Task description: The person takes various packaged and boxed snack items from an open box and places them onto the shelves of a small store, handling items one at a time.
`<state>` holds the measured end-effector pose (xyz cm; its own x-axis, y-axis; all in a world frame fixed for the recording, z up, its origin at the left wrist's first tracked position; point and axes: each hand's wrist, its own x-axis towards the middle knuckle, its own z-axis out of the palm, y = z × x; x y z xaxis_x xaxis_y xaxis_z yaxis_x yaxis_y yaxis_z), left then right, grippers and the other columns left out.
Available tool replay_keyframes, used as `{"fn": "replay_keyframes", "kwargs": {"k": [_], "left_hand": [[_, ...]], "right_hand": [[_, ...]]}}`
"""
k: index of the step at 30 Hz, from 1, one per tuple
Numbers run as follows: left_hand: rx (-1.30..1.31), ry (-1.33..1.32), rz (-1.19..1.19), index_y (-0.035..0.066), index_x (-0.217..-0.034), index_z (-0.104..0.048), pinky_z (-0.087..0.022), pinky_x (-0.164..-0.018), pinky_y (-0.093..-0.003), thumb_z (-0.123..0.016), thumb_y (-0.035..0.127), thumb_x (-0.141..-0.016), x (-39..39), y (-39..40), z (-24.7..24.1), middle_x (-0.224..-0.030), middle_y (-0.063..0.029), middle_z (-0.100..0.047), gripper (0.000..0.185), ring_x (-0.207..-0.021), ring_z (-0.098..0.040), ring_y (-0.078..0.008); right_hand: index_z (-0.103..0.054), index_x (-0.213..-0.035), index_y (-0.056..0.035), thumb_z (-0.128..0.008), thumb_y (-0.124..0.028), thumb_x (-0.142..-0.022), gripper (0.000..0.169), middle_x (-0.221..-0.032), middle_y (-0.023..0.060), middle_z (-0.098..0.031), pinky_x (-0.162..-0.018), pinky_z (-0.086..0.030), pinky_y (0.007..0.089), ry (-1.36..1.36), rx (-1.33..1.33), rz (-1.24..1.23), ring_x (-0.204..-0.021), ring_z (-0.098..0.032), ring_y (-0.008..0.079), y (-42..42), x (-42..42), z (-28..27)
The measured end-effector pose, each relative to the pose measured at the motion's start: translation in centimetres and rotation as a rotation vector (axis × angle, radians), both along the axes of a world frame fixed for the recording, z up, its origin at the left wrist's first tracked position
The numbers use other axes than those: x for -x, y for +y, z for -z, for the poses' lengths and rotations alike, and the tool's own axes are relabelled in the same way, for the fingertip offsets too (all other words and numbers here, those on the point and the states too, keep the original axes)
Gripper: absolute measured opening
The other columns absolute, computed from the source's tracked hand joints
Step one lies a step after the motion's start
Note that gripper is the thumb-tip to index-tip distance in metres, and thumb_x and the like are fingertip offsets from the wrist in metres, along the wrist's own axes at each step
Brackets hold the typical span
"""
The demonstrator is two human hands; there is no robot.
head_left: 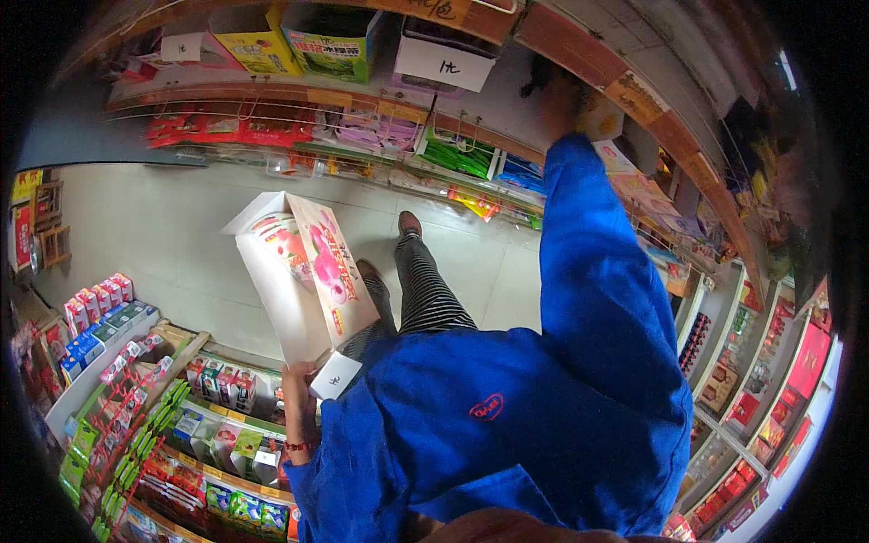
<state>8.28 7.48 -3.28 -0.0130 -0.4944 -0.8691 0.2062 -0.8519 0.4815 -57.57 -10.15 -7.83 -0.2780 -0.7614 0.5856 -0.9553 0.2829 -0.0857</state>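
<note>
My left hand (299, 380) grips the lower end of an open cardboard display box (337, 271) printed with pink fruit. Inside its far end lies a packet with a peach picture (282, 244); much of the box's interior is bare. A white handwritten card (336, 375) sits at the box's near end, beside my fingers. Stretched far forward, my right hand (560, 108) is at the shelf (502, 108), dark and blurred. Close by it is a pale carton with a yellow print (601, 122). Whether my right fingers hold anything is hidden by the blur.
Open cartons, among them a yellow one (258, 47) and a green one (333, 51), line the shelf ahead. Wire hooks and bagged snacks (461, 153) hang below the shelf edge. Stocked shelves (237, 441) stand behind at left, more (747, 380) at right. Tiled floor (170, 237) lies between.
</note>
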Motion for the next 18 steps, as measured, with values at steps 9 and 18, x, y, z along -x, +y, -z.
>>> {"fn": "replay_keyframes", "kwargs": {"k": [9, 18], "left_hand": [[0.055, -0.054, 0.101, -0.002, -0.094, -0.051, -0.048, -0.063, -0.0299, -0.055, 0.003, -0.067, -1.1, 0.2, -0.8, -0.080, -0.0093, -0.057, 0.028, -0.068, -0.058, -0.0208], [0.351, -0.066, 0.472, -0.001, -0.080, -0.051, -0.043, -0.061, -0.0265, -0.054, 0.009, -0.071, 0.9, -4.8, -5.5, -0.073, -0.0043, -0.051, 0.015, -0.066, -0.048, -0.0127]], "right_hand": [[-0.057, -0.114, -0.0172, -0.056, -0.015, -0.072, 0.042, -0.104, 0.0196, -0.058, -0.085, -0.041, 0.0441, 0.257, -0.149, 0.187, -0.102, -0.052, 0.0370, 0.4, -3.1, 0.4], [-0.046, -0.126, -0.0154, -0.051, -0.004, -0.068, 0.059, -0.110, 0.0114, -0.058, -0.086, -0.045, 0.0346, -0.782, -0.349, -0.195, -0.097, -0.057, 0.0275, 13.1, -12.2, -5.3]]}}
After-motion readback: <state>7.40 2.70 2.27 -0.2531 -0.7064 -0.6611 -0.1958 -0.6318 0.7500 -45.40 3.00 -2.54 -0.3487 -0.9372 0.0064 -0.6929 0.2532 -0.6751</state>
